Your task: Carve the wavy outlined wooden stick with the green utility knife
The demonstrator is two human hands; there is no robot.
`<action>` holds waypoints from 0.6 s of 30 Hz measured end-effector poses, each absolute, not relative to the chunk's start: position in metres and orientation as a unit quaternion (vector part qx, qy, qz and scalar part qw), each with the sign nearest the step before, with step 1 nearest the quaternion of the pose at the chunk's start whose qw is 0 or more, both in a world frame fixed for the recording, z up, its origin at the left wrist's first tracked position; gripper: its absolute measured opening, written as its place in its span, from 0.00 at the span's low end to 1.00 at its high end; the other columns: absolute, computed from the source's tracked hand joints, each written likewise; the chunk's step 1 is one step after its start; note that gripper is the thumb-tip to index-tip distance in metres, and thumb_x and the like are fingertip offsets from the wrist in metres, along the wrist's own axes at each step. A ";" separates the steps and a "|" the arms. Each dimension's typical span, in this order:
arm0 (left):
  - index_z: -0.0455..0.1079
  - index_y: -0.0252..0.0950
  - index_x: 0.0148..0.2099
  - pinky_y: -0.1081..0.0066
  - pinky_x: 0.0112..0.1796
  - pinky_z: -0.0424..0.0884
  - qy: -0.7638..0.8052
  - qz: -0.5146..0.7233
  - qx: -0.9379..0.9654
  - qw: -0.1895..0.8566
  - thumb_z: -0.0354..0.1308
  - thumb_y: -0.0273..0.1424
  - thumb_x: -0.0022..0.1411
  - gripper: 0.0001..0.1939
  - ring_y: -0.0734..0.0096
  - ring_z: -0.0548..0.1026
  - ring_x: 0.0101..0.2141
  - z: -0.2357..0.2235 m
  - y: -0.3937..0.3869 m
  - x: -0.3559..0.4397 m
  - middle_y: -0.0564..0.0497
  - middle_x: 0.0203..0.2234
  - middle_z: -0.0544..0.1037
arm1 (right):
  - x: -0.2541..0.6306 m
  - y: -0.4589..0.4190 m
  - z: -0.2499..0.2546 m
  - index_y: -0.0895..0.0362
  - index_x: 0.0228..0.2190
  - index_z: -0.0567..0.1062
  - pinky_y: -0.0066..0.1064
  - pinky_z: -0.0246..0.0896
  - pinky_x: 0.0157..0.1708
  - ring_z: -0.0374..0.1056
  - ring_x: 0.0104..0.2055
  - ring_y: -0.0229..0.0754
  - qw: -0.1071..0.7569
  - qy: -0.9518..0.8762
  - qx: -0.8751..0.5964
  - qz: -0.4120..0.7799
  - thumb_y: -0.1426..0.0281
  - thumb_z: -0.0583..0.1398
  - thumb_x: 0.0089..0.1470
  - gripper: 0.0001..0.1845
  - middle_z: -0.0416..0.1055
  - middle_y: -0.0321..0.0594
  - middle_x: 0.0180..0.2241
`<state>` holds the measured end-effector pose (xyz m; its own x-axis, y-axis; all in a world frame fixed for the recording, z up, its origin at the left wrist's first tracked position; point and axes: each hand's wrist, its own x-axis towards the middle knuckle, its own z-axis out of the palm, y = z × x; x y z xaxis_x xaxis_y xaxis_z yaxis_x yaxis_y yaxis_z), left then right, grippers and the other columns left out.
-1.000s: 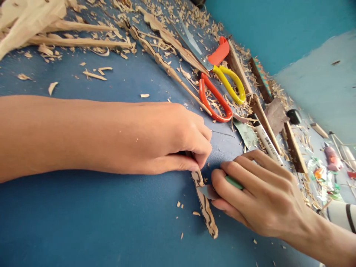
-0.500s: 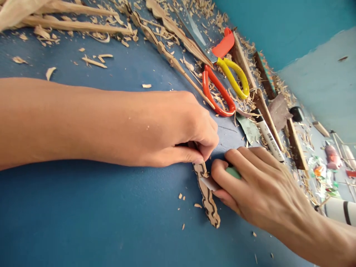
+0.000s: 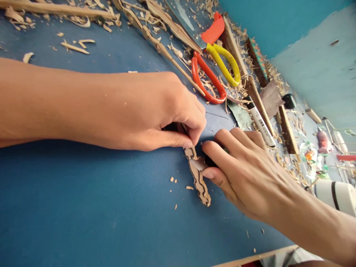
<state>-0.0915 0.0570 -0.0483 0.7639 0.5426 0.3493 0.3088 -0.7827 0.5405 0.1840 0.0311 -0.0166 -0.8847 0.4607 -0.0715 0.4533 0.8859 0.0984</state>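
A narrow wooden strip (image 3: 198, 178) with wavy black lines drawn on it lies on the blue table (image 3: 83, 207). My left hand (image 3: 155, 111) is closed, pinching the strip's upper end against the table. My right hand (image 3: 244, 174) is closed round a small knife (image 3: 198, 164). Its grey blade presses on the strip's right edge, just below my left thumb. The knife's handle is hidden inside my fingers.
Red-handled and yellow-handled scissors (image 3: 214, 74) lie behind my hands among wood shavings. A marker pen (image 3: 258, 120), wooden sticks (image 3: 164, 52), a long blade with an orange grip (image 3: 205, 29) and small scraps crowd the right and far side. Loose chips (image 3: 180, 187) lie near the strip.
The knife blade has slid up along the strip toward my left thumb, and my right fingers now cover the green handle. The view has shifted slightly.
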 end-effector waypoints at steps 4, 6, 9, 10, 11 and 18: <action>0.82 0.42 0.43 0.75 0.41 0.70 0.216 0.248 0.912 0.247 0.57 0.29 0.81 0.13 0.77 0.80 0.40 -0.049 0.058 -0.094 0.61 0.40 0.83 | 0.192 0.043 -0.014 0.54 0.43 0.74 0.41 0.52 0.33 0.61 0.33 0.47 0.011 0.984 0.174 0.035 0.57 0.47 0.81 0.22 0.71 0.42 0.36; 0.82 0.42 0.43 0.78 0.42 0.72 0.214 0.246 0.911 0.254 0.55 0.29 0.82 0.15 0.78 0.81 0.40 -0.049 0.059 -0.094 0.60 0.41 0.83 | 0.197 0.049 -0.012 0.55 0.41 0.74 0.39 0.51 0.29 0.61 0.30 0.44 -0.050 0.992 0.111 0.034 0.59 0.52 0.81 0.19 0.72 0.41 0.33; 0.82 0.43 0.45 0.78 0.43 0.72 0.217 0.246 0.908 0.259 0.54 0.30 0.82 0.15 0.78 0.81 0.41 -0.049 0.058 -0.094 0.60 0.42 0.84 | 0.198 0.055 -0.010 0.56 0.37 0.75 0.37 0.50 0.27 0.60 0.27 0.40 -0.087 0.991 0.092 0.031 0.61 0.53 0.81 0.20 0.71 0.37 0.29; 0.82 0.43 0.45 0.78 0.44 0.72 0.218 0.245 0.908 0.259 0.54 0.29 0.82 0.15 0.77 0.81 0.42 -0.049 0.058 -0.094 0.59 0.42 0.84 | 0.196 0.057 -0.009 0.56 0.36 0.75 0.37 0.49 0.26 0.58 0.26 0.39 -0.077 0.991 0.104 0.028 0.60 0.52 0.81 0.22 0.70 0.36 0.28; 0.82 0.42 0.45 0.78 0.44 0.72 0.218 0.245 0.908 0.260 0.55 0.29 0.82 0.15 0.77 0.80 0.42 -0.049 0.058 -0.094 0.58 0.42 0.83 | 0.194 0.058 -0.009 0.56 0.36 0.76 0.37 0.48 0.25 0.57 0.26 0.39 -0.062 0.991 0.118 0.030 0.60 0.51 0.82 0.23 0.68 0.35 0.28; 0.81 0.41 0.43 0.77 0.43 0.70 0.222 0.243 0.906 0.266 0.60 0.24 0.77 0.11 0.77 0.79 0.41 -0.048 0.056 -0.095 0.59 0.40 0.83 | 0.184 0.067 -0.003 0.54 0.30 0.72 0.38 0.45 0.27 0.52 0.26 0.40 0.004 0.995 0.090 0.038 0.63 0.52 0.81 0.25 0.61 0.32 0.26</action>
